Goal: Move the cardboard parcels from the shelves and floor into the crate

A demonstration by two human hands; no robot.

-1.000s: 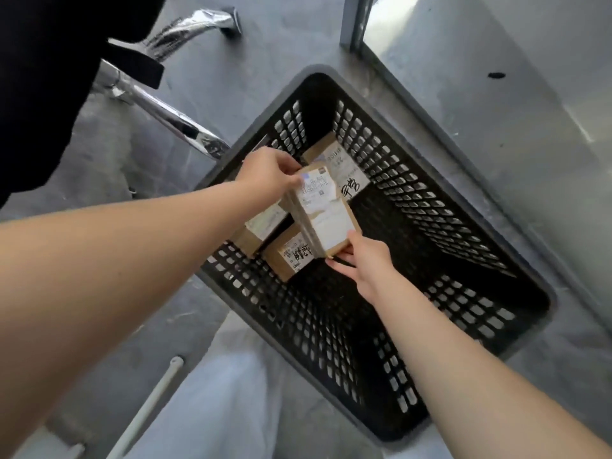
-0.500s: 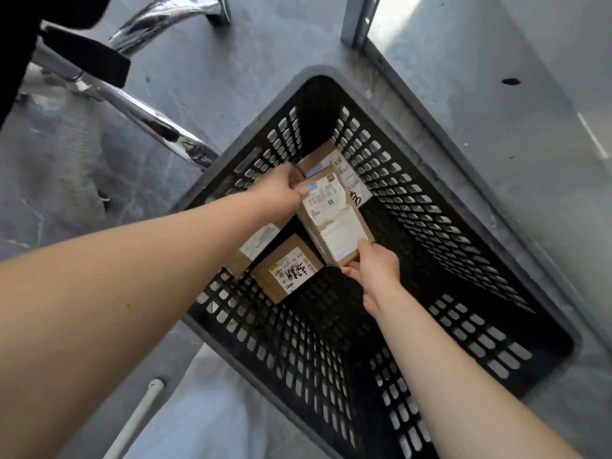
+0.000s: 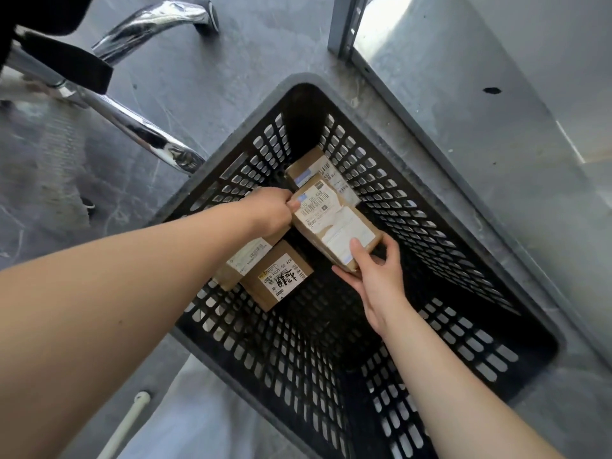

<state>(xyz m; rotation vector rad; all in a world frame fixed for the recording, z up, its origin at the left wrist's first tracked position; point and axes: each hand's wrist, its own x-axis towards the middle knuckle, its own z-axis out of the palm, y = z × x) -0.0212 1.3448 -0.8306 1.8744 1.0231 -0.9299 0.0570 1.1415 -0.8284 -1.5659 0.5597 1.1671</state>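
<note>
A black perforated plastic crate [image 3: 427, 240] stands on the grey floor below me. Both my hands reach inside it and hold one long cardboard parcel [image 3: 334, 223] with white shipping labels. My left hand [image 3: 268, 213] grips its far left end; my right hand [image 3: 374, 276] pinches its near end. Three other parcels lie on the crate's bottom: one in the far corner [image 3: 314, 170], a small one with black handwriting [image 3: 278, 276], and one partly hidden under my left forearm [image 3: 241, 260].
A chrome chair base [image 3: 132, 124] with a castor stands left of the crate. A grey metal shelf post [image 3: 341, 24] and low shelf board [image 3: 463, 104] run along the crate's right side. A white tube [image 3: 126, 422] lies near my light trouser leg.
Both hands have carried the long parcel lower and deeper into the crate, turning it flatter with its label facing up. The view has tilted closer to the crate.
</note>
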